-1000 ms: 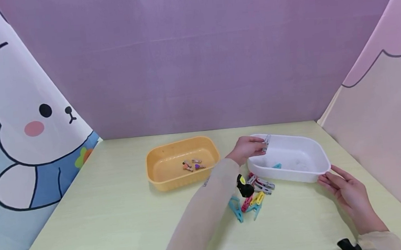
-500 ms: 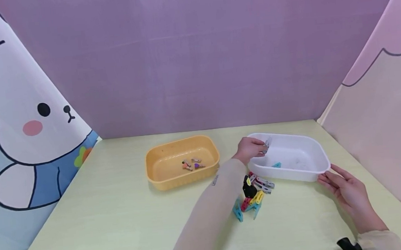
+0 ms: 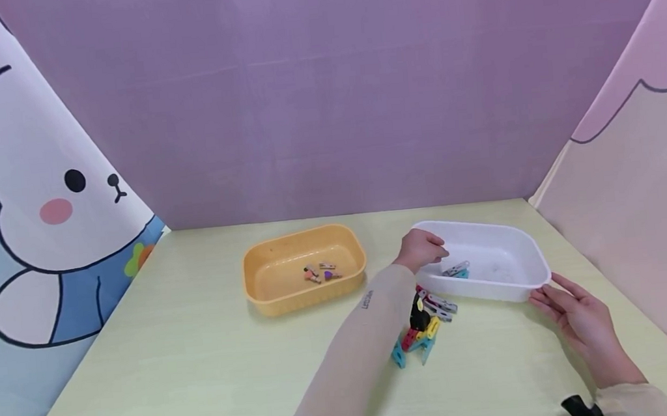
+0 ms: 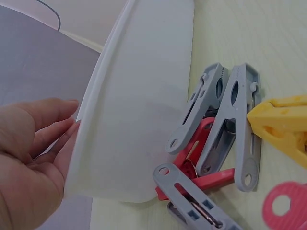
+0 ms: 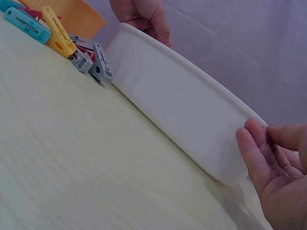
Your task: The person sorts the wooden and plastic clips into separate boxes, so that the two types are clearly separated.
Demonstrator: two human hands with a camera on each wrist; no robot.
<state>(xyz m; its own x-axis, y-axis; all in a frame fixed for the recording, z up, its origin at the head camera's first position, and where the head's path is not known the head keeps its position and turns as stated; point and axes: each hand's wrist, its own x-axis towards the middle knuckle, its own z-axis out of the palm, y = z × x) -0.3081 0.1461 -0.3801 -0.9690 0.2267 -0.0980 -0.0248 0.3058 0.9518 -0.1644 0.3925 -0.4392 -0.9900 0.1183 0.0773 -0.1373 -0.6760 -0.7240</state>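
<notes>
At the left end of the white plastic basin (image 3: 504, 256), the left hand (image 3: 421, 249) hangs over the rim with thumb and fingers loosely parted, nothing visible in its grasp; inside, near the front wall, a grey clothespin (image 3: 454, 269) lies against a light-blue clothespin (image 3: 463, 275). The right hand (image 3: 580, 319) pinches the basin's near right corner, thumb at the rim, fingers against the outer wall; this hold is judged adequate to stop the basin sliding and should be kept light, without tilting it.

Outside the front wall, the loose clothespins lie heaped on the table; grey clothespins (image 4: 247, 127) rest across red ones, a yellow clothespin (image 4: 283, 127) touching the group; each is best taken singly by its handle ends, freed of its neighbours, and released low. The black wrist camera (image 3: 419, 319) hangs above this heap; raising the forearm should avoid snagging.
</notes>
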